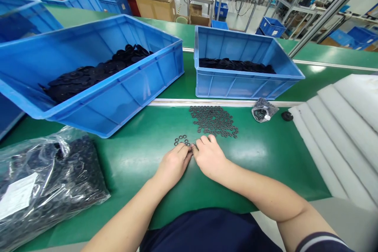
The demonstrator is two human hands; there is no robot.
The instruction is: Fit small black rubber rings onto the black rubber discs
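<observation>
My left hand [176, 162] and my right hand [208, 155] meet at the fingertips over the green table [236, 189]. The fingers of both hands are closed in a pinch; whatever lies between them is too small and hidden to name. Just beyond my left fingertips lies a small group of thin black rings [181, 138], set apart from one another. Past my right hand spreads a larger patch of small dark rings [213, 120], lying flat in one layer.
Two blue bins [138, 82] [236, 82] with black discs stand behind. At the left lies a clear bag [59, 181] of black parts. A small bag [261, 111], a black round part [287, 116] and stacked white foam sheets [342, 126] are at the right.
</observation>
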